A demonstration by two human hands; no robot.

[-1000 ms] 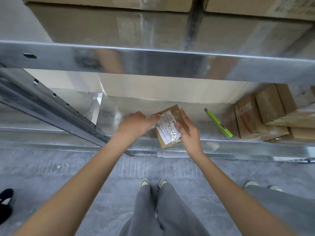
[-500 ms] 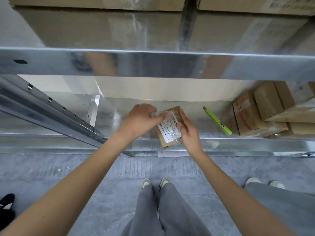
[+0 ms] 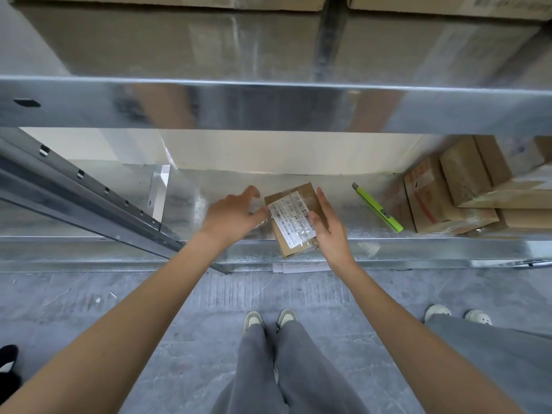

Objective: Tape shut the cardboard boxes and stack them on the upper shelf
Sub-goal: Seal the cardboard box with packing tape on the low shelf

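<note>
Small cardboard box (image 3: 294,220) with white label sits on lower metal shelf (image 3: 418,245), near its front edge. Right hand (image 3: 328,227) lies against its right side, fingers straight and together. Left hand (image 3: 231,216) at left side — fingers loosely curled, grip unclear. Green utility knife (image 3: 378,211) lies right — stacked boxes (image 3: 466,192) further right.

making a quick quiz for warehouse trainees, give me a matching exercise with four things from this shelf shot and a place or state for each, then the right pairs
Things:
1. small labelled box
2. green utility knife
3. stacked cardboard boxes
4. left hand

Places or states:
A. piled at the right end of the lower shelf
B. fingers spread, just left of the small box
C. lying alone on the shelf, between the small box and the stack
D. at the shelf's front edge, the right hand against its right side

Pairs: 1-D, 2-C, 3-A, 4-B
</note>
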